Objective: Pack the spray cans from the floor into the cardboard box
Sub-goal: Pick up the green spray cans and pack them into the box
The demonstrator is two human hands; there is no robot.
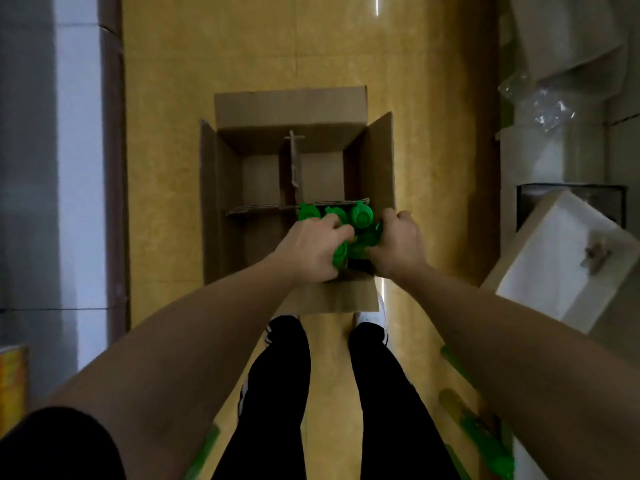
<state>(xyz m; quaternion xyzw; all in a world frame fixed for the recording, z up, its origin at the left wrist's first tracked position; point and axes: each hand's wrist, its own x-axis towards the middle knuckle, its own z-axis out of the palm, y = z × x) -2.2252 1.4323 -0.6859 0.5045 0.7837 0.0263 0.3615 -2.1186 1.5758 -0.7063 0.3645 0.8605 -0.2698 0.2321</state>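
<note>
Spray cans (360,216) stand in the cardboard box's (291,105) near-right compartment.

A glossy yellow tiled floor (207,57) fills the middle of the frame. A brown baseboard (116,168) runs down the left. At right, a white box (568,261) lies tilted, with crumpled clear plastic (550,109) and pale cartons (561,32) above it. A yellow object (12,382) sits at the lower left edge.

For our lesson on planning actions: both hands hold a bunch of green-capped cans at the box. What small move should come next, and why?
Probably lower the spray cans straight down into the near right compartment. The left hand and right hand grip the bunch from either side, over that corner of the cardboard box, just this side of the divider.
</note>
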